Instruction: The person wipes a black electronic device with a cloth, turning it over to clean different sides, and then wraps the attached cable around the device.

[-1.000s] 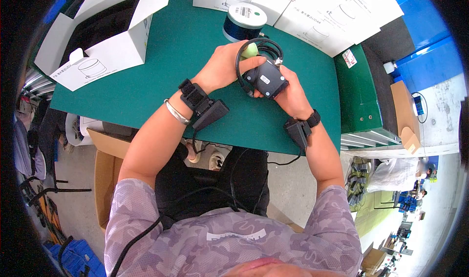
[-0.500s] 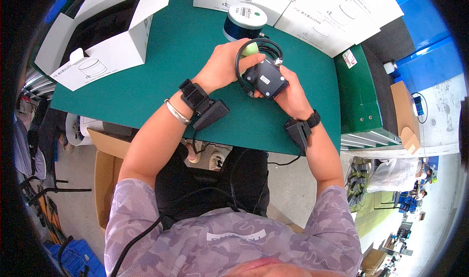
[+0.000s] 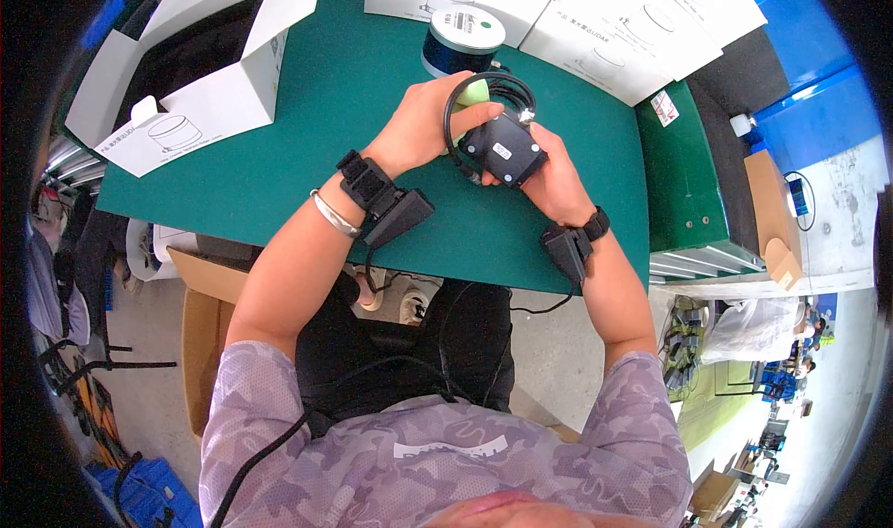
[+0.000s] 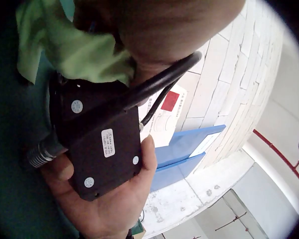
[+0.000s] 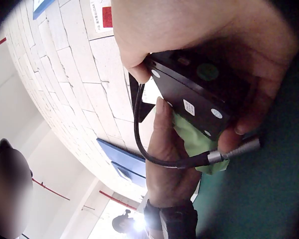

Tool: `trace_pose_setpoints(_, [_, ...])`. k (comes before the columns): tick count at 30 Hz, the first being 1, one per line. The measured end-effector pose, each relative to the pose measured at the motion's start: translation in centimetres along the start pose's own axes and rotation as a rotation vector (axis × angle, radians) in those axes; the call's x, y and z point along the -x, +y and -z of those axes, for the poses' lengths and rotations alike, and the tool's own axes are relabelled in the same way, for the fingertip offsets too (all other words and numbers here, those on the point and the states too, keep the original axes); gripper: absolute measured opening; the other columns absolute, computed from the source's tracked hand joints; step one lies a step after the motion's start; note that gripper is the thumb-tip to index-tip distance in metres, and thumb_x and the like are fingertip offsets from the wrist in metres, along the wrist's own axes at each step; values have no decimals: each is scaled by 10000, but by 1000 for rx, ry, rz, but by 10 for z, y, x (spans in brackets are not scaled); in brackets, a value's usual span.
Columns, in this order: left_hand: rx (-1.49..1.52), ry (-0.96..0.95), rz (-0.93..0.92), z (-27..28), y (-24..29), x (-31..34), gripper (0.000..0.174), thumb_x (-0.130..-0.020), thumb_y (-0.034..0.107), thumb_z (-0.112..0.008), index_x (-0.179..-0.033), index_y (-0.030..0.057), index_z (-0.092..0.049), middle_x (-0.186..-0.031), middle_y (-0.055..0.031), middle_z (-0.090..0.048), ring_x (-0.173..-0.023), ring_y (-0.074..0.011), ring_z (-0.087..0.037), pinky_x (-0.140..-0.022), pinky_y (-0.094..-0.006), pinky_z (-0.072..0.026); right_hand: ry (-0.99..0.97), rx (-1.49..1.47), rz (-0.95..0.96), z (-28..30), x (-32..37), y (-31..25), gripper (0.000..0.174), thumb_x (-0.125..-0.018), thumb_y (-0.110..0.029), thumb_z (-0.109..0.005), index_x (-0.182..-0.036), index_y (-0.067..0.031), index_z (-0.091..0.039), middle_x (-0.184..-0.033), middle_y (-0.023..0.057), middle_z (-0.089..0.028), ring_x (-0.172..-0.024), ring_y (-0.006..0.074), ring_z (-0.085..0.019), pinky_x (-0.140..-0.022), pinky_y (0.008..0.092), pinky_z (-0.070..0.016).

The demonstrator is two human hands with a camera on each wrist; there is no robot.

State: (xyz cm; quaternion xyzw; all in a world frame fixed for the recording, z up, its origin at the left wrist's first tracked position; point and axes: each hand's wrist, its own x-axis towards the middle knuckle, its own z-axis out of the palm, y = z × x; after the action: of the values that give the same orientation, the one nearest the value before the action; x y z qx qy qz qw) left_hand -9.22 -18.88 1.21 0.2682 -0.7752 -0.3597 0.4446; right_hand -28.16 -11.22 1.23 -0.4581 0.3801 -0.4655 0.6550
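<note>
My right hand grips a small black box by its lower end, fingers and thumb on opposite edges. White labels and round stickers mark the face turned up. At the box's other end, my left hand holds a light green cloth against it, the thumb lying along the upper face. A black cable loops out past the left hand, ending in a metal connector by the right fingertips. Just beyond the hands stands a cylindrical lidar with a pale top and dark side.
An opened white carton stands at the table's left. More white lidar cartons line the back right. Beside the green table on the right is a green cabinet. A brown cardboard box lies below the front edge.
</note>
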Motion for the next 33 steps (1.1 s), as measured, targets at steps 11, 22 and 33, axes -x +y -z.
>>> trace_pose_setpoints(11, [315, 195, 240, 12, -7, -10, 265, -932, 273, -610, -959, 10, -599, -824, 19, -615, -710, -27, -521, -606, -211, -448, 10, -105, 22, 1, -2, -1, 504, -971, -403, -372, -1262, -13, -503, -1043, 131, -657, -767, 243, -660, -711, 344, -528])
trace_pose_setpoints(22, [372, -92, 292, 5, -1, -3, 306, -988, 289, -491, -1065, 10, -588, -902, 11, -605, -801, -42, -523, -687, -221, -457, 69, -281, 33, 7, -4, -3, 506, -949, -404, -375, -1239, -16, -521, -1043, 135, -659, -789, 256, -660, -643, 382, -549])
trace_pose_setpoints(33, [292, -185, 222, 5, 1, -3, 322, -927, 332, -594, -989, 17, -611, -782, 7, -578, -723, -54, -485, -644, -244, -440, 109, -211, -21, 5, -3, -4, 547, -945, -456, -309, -1175, -23, -552, -983, 146, -655, -697, 252, -616, -593, 365, -501])
